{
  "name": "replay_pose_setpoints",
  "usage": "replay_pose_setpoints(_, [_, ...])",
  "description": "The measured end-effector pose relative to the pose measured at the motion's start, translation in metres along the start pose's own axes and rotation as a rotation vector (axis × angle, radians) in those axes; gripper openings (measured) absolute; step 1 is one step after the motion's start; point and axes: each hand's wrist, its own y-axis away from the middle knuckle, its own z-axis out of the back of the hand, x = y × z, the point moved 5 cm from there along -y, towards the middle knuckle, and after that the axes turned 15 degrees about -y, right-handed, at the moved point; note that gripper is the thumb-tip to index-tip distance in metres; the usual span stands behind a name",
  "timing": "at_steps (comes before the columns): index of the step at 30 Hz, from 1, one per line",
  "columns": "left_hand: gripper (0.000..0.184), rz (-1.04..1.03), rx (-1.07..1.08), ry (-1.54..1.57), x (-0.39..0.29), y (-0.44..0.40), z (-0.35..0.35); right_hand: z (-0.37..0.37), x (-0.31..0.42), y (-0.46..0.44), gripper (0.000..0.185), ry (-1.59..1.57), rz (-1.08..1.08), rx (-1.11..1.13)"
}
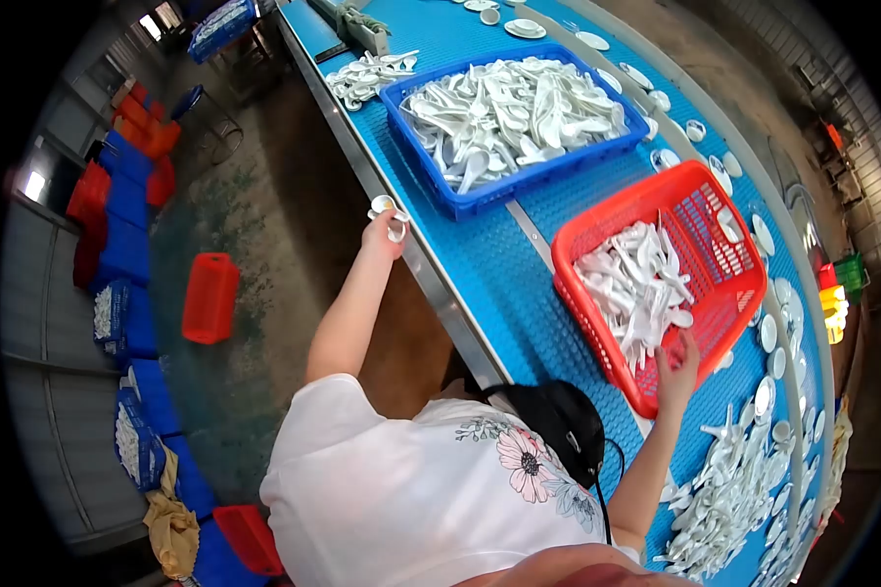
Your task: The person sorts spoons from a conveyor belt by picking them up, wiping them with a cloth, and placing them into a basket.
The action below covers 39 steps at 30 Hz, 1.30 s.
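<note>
My left hand [386, 235] is closed on white spoons [383, 204] at the near metal edge of the blue table, to the left of the blue basket. Over the lower end of a red basket [578, 256] is my right hand [677, 360], its fingers apart beside the pile of white spoons [636, 284] inside; no spoon can be made out in it. A blue basket [457, 203] heaped with white spoons [519, 112] stands further up the table.
Loose spoons [729, 499] lie heaped at the lower right of the blue table [480, 264], with more [362, 80] at the upper left. Small white dishes [768, 333] line the right side behind a rail. A red crate [210, 297] sits on the floor at left.
</note>
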Motion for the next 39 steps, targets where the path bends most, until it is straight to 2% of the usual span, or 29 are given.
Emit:
replay_pose_setpoints(2, [0.025, -0.003, -0.042, 0.039, -0.026, -0.049, -0.013, -0.001, -0.011, 0.003, 0.045, -0.320, -0.400, 0.000])
replay_pose_setpoints(5, [0.025, -0.101, -0.094, 0.026, -0.077, -0.115, -0.039, -0.001, -0.007, 0.001, 0.037, -0.287, -0.354, -0.057])
replay_pose_setpoints(7, [0.020, -0.223, -0.141, 0.176, -0.134, -0.160, -0.072, -0.001, -0.010, 0.002, 0.035, -0.253, -0.349, -0.050])
replay_pose_setpoints(8, [0.018, -0.264, -0.078, 0.184, -0.171, -0.195, -0.089, -0.001, -0.011, 0.002, 0.033, -0.224, -0.345, -0.038])
replay_pose_setpoints(9, [0.023, -0.375, 0.051, 0.258, -0.204, -0.194, -0.111, -0.001, -0.010, 0.001, 0.033, -0.212, -0.347, -0.028])
replay_pose_setpoints(10, [0.030, -0.388, -0.090, 0.058, -0.223, -0.132, -0.136, -0.002, -0.010, 0.001, 0.032, -0.205, -0.394, -0.017])
replay_pose_setpoints(11, [0.035, -0.408, -0.223, 0.033, -0.240, -0.149, -0.139, -0.005, -0.011, 0.001, 0.030, -0.202, -0.442, -0.007])
replay_pose_setpoints(12, [0.038, -0.323, -0.314, 0.092, -0.241, -0.144, -0.144, -0.007, -0.006, -0.001, 0.029, -0.192, -0.439, -0.017])
replay_pose_setpoints(13, [0.038, -0.322, -0.321, 0.090, -0.240, -0.152, -0.143, -0.008, -0.006, -0.002, 0.029, -0.192, -0.441, -0.011])
replay_pose_setpoints(15, [0.036, -0.456, -0.344, 0.029, -0.235, -0.166, -0.142, -0.008, -0.006, -0.003, 0.029, -0.129, -0.419, 0.019])
replay_pose_setpoints(19, [0.023, -0.366, -0.218, 0.052, -0.194, -0.157, -0.141, -0.006, -0.008, 0.000, 0.028, -0.128, -0.431, -0.012])
replay_pose_setpoints(23, [0.010, -0.405, -0.127, -0.030, -0.190, -0.115, -0.157, -0.005, -0.003, -0.004, 0.026, -0.129, -0.443, -0.019])
replay_pose_setpoints(24, [0.013, -0.441, -0.005, -0.056, -0.194, -0.135, -0.162, -0.005, -0.003, -0.003, 0.025, -0.119, -0.445, -0.023])
replay_pose_setpoints(25, [0.013, -0.443, 0.003, -0.064, -0.191, -0.123, -0.170, -0.005, -0.004, -0.002, 0.025, -0.121, -0.452, -0.031])
replay_pose_setpoints(27, [0.023, -0.576, 0.191, -0.050, -0.180, -0.066, -0.208, -0.004, -0.008, -0.001, 0.023, -0.151, -0.453, -0.056])
replay_pose_setpoints(28, [0.027, -0.566, 0.308, -0.153, -0.167, -0.036, -0.226, -0.002, -0.006, -0.002, 0.022, -0.117, -0.437, -0.052])
replay_pose_setpoints(35, [0.035, -0.200, 1.220, -0.743, 0.009, 0.146, -0.323, 0.012, 0.006, 0.000, 0.016, -0.096, -0.263, -0.192])
replay_pose_setpoints(37, [0.037, -0.171, 1.395, -0.780, 0.061, 0.181, -0.347, 0.025, 0.014, 0.009, 0.015, -0.221, -0.188, -0.396])
replay_pose_setpoints(38, [0.044, -0.159, 1.475, -0.785, 0.086, 0.189, -0.361, 0.027, 0.015, 0.021, 0.015, -0.210, -0.218, -0.426])
replay_pose_setpoints(39, [0.052, -0.150, 1.553, -0.784, 0.109, 0.201, -0.369, 0.034, 0.017, 0.034, 0.014, -0.300, -0.196, -0.559])
